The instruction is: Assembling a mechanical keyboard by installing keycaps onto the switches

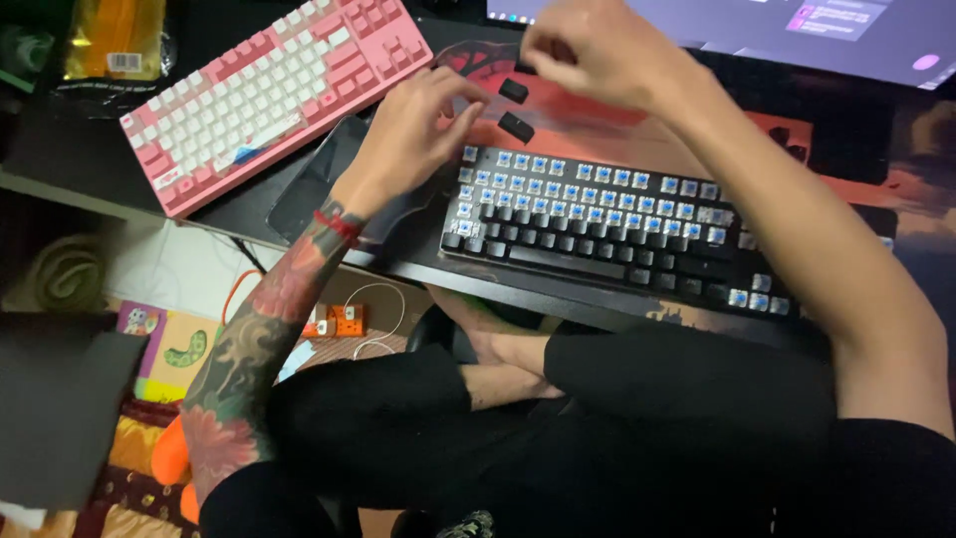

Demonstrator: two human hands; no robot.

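The right hand (597, 50) hangs above the far edge of the desk, fingertips bunched together and curled downward; they seem to pinch something small, though the blur hides what, so I cannot tell for certain. Just below those fingertips two loose black keycaps (514, 108) lie on the red desk mat (617, 130), one behind the other, close to the fingers but not touching them.

The left hand (418, 130) rests at the far left corner of the black keyboard (597, 224), fingers half curled and slightly spread, the tips pointing toward the nearer keycap and holding nothing that shows. The thumb lies beside the top-left switches.

Most caps are off the keyboard's upper rows, leaving blue switches (588, 184) bare, while the front rows keep their dark caps.

To handle the caps well, it seems wise to lift each straight up without twisting, steady the keyboard with the left hand, and set the caps down in one spot on the mat so none roll off the edge.

Further out, a pink and white keyboard (274, 90) lies angled at the far left corner of the desk, well apart from the hands. A screen (797, 30) lines the back edge.
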